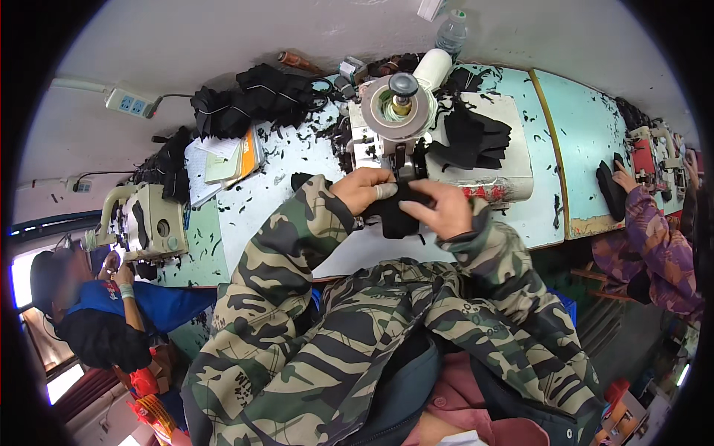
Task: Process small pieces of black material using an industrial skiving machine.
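Guiding of cloth at a sewing machine, viewed from the head. The black fabric piece (398, 217) was held at the front of the sewing machine (491, 178), just below its round disc (372, 123) and over the near side of the worktop (532, 217). Its upper left part was gripped by the left hand (368, 191), on whose thumb a pale wrap was worn; its right edge was pinched between thumb and fingers of the right hand (445, 209). Both grips were thus closed on the cloth, though the fingertips beneath it were hidden. The step in hand was judged to be the alignment or feeding of an edge; whether stitching was under way could not be told. For the next move, an even advance of the cloth, with fingertips kept clear of the working parts, appeared to be required. Similar black pieces (476, 137) were stacked upon the machine's casing.
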Demonstrator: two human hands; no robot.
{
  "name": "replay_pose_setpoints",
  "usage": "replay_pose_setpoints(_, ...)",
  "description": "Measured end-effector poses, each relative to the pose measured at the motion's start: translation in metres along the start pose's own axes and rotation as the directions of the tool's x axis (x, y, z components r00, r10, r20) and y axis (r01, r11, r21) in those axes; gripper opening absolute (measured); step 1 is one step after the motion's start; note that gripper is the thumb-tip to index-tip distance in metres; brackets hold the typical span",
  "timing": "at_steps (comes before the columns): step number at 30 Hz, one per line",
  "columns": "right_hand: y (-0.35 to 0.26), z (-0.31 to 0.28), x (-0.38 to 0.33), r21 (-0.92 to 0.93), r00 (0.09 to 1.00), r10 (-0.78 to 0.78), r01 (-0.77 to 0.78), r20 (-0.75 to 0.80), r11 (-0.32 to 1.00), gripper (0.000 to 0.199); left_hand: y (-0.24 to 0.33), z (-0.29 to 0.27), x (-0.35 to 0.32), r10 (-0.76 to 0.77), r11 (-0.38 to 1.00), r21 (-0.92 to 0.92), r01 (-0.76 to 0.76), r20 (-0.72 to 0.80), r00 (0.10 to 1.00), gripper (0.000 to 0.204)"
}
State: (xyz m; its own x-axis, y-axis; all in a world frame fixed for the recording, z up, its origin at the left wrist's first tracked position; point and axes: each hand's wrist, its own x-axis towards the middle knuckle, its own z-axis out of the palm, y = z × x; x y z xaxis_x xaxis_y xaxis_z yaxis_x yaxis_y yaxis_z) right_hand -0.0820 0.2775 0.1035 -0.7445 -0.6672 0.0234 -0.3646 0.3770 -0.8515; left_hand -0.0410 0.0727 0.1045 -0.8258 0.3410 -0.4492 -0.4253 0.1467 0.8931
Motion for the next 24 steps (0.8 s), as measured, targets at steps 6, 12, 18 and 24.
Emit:
replay_pose_setpoints(6, 0.010, 0.022, -0.006, 0.561, 0.966, 0.231, -0.254, 0.112, 0.788, 0.022, -0.010, 0.012, -0.011, -0.083, 0.971, -0.229, 0.063, -0.081, 0.993, 0.015)
replay_pose_setpoints(12, -0.004, -0.057, 0.021, -0.773, 0.889, -0.421, 0.139, -0.177, 0.619, 0.038, -0.030, 0.009, -0.025, -0.195, 0.868, -0.468, 0.167, -0.012, 0.981, 0.016)
replay_pose_setpoints(18, 0.018, -0.083, 0.022, -0.611, 0.856, -0.483, 0.287, -0.182, 0.738, 0.025, -0.036, 0.037, -0.018, -0.245, 0.854, -0.441, 0.276, 0.127, 0.961, 0.015)
replay_pose_setpoints(24, -0.005, -0.111, 0.069, -0.561, 0.783, -0.414, 0.102, -0.465, 0.822, 0.015, -0.044, 0.039, -0.014, -0.134, 0.948, -0.276, 0.155, 0.096, 0.986, 0.010)
